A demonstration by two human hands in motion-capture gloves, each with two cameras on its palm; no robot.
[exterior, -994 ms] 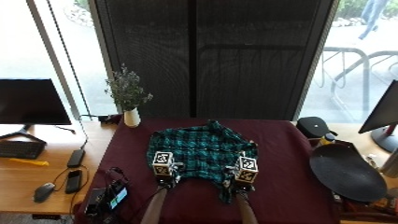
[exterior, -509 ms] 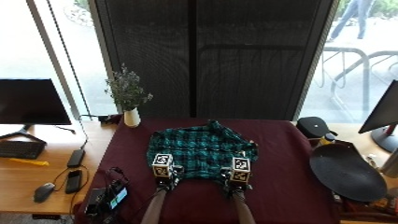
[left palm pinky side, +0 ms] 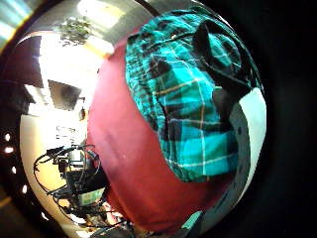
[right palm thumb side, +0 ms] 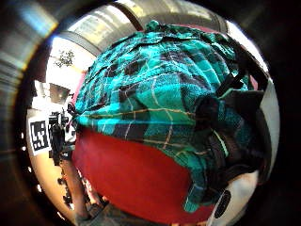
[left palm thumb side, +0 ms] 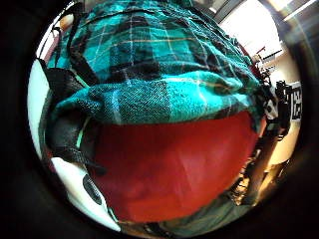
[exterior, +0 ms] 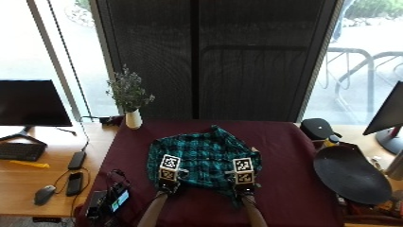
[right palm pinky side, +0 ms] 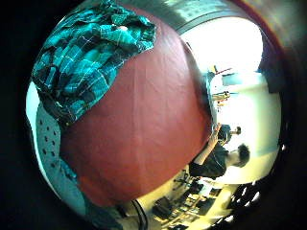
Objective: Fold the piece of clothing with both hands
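Observation:
A teal and black plaid shirt (exterior: 201, 156) lies crumpled in the middle of the dark red table (exterior: 283, 146). My left hand (exterior: 167, 183) grips the shirt's near edge at its left. My right hand (exterior: 244, 187) grips the near edge at its right. In the left thumb side palm view, gloved fingers (left palm thumb side: 70, 134) curl round the thick cloth hem (left palm thumb side: 149, 99). The right thumb side palm view shows fingers (right palm thumb side: 235, 141) pinching bunched cloth (right palm thumb side: 155, 94), with red table below. The shirt (left palm pinky side: 188, 109) also fills much of the left little finger side view, and its edge (right palm pinky side: 86, 52) shows beside the right palm.
A white vase with a plant (exterior: 132, 116) stands at the table's far left corner. A device with cables (exterior: 110, 198) sits at the near left corner. A black round dish (exterior: 349, 172) and a black case (exterior: 318, 127) lie to the right. A wooden desk (exterior: 38, 165) adjoins the left.
My right hand has shifted a little to the left along the shirt's near edge, bunching the cloth. The left hand has hardly moved.

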